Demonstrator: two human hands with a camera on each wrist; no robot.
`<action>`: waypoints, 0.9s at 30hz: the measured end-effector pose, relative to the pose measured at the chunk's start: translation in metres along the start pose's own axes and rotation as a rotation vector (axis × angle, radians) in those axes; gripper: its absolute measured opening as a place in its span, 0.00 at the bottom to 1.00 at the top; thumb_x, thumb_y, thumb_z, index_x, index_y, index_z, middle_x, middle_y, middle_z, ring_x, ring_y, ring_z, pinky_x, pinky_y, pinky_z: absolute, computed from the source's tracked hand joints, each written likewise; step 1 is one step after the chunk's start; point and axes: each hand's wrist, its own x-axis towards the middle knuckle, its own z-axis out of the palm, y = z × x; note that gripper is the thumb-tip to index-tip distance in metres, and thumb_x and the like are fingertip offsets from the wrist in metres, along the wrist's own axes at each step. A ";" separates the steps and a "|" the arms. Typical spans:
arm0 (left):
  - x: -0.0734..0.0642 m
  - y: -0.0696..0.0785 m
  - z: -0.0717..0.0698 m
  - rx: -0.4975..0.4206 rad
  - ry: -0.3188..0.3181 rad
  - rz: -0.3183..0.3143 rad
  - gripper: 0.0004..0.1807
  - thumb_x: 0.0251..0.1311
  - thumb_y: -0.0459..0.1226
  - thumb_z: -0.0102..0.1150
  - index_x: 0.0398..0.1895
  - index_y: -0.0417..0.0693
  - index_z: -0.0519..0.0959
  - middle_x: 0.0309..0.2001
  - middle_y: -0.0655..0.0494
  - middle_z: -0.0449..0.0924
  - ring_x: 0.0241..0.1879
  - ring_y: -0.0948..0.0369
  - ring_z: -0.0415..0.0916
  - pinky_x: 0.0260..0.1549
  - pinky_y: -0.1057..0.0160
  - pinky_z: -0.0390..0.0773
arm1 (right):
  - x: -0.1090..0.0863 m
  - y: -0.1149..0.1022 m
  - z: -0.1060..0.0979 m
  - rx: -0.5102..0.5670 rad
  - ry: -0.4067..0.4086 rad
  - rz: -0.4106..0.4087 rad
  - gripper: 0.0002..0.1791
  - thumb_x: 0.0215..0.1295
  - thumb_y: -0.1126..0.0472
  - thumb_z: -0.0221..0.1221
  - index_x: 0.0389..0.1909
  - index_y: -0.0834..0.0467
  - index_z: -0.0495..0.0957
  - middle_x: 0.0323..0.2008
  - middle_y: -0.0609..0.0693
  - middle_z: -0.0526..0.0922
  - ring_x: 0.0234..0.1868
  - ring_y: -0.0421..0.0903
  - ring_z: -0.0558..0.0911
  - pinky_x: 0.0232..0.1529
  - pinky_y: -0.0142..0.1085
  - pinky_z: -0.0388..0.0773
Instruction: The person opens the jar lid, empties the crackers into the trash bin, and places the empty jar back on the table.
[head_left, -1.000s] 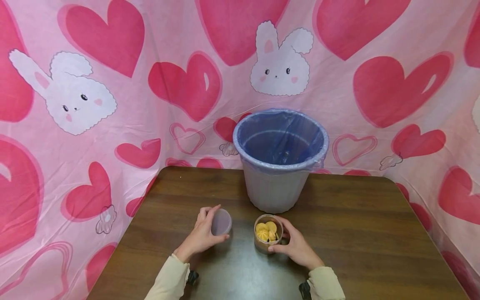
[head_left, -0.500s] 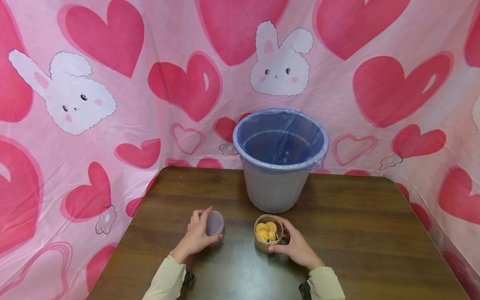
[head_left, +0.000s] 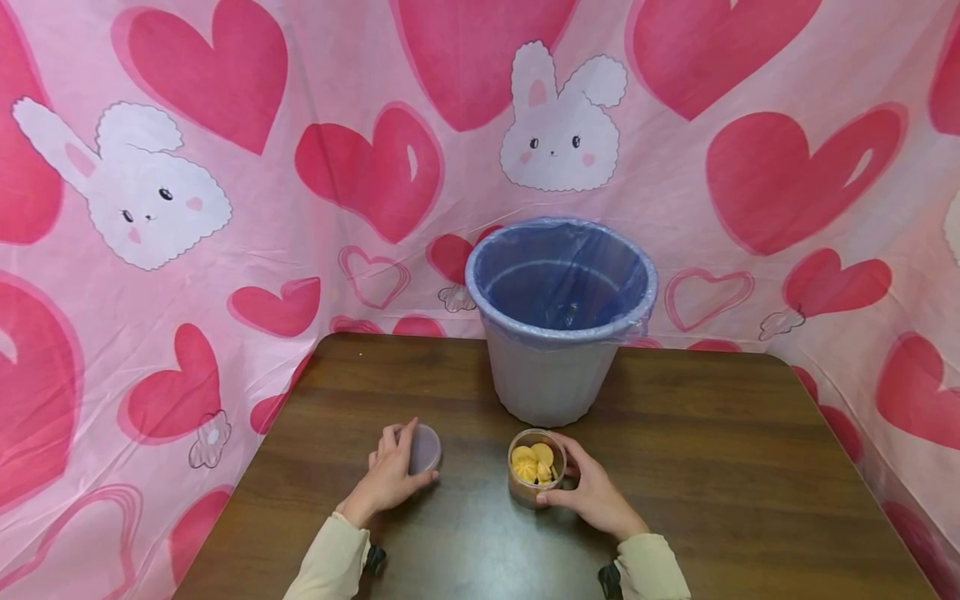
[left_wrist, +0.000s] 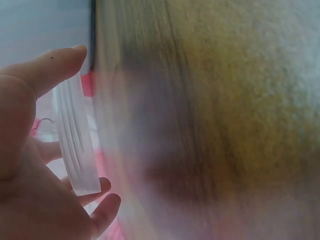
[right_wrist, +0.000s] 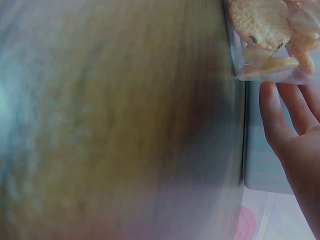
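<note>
My left hand [head_left: 390, 471] grips a round translucent lid [head_left: 425, 450] by its rim, thumb on the near side and fingers on the far side. Seen edge-on in the left wrist view, the lid [left_wrist: 77, 137] has a ridged side; whether it touches the table I cannot tell. To the right, my right hand [head_left: 592, 487] holds a clear round jar [head_left: 525, 493] upright on the table, thumb at the front and fingers around the right side. Yellowish biscuits [head_left: 532, 462] fill its upper part. The right wrist view shows the biscuits [right_wrist: 262, 25] through the clear wall.
A white bin [head_left: 551, 379] lined with a blue plastic bag [head_left: 517, 292] stands at the back of the brown wooden table [head_left: 712, 450], just behind the jar. A pink cloth [head_left: 465, 179] with hearts and rabbits hangs around the table's back and sides.
My left hand has moved left and slightly down with the lid, away from the jar. The right hand and the jar have stayed in place.
</note>
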 end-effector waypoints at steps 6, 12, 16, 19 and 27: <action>0.000 -0.003 0.002 0.000 -0.013 -0.024 0.51 0.40 0.51 0.67 0.67 0.47 0.52 0.57 0.41 0.55 0.55 0.46 0.58 0.44 0.49 0.57 | 0.000 0.001 0.000 0.007 0.000 -0.014 0.45 0.38 0.55 0.71 0.61 0.50 0.61 0.59 0.51 0.68 0.57 0.48 0.70 0.54 0.42 0.69; 0.000 -0.006 0.003 0.010 -0.025 -0.056 0.51 0.41 0.51 0.67 0.67 0.46 0.51 0.57 0.39 0.54 0.55 0.42 0.60 0.47 0.45 0.55 | 0.000 -0.001 0.000 0.005 0.000 -0.010 0.45 0.38 0.55 0.71 0.61 0.50 0.61 0.59 0.51 0.68 0.58 0.49 0.69 0.54 0.45 0.68; 0.000 -0.007 0.002 0.012 -0.045 -0.074 0.51 0.42 0.50 0.67 0.67 0.46 0.51 0.57 0.38 0.54 0.55 0.40 0.60 0.49 0.44 0.54 | 0.000 -0.002 0.000 -0.001 -0.003 -0.003 0.45 0.38 0.54 0.71 0.61 0.50 0.61 0.60 0.51 0.67 0.58 0.48 0.69 0.54 0.44 0.69; -0.001 -0.007 0.001 0.005 -0.061 -0.081 0.51 0.42 0.49 0.67 0.67 0.45 0.51 0.57 0.38 0.53 0.56 0.39 0.59 0.51 0.43 0.52 | 0.000 -0.002 0.000 0.005 -0.006 -0.010 0.45 0.38 0.55 0.71 0.61 0.50 0.61 0.60 0.52 0.67 0.58 0.49 0.69 0.54 0.45 0.68; 0.000 -0.009 0.001 0.028 -0.075 -0.110 0.50 0.41 0.50 0.67 0.67 0.46 0.52 0.57 0.37 0.54 0.55 0.41 0.60 0.51 0.43 0.53 | 0.000 -0.002 0.000 0.022 -0.010 -0.017 0.45 0.38 0.56 0.71 0.61 0.50 0.61 0.60 0.54 0.67 0.58 0.50 0.69 0.54 0.48 0.67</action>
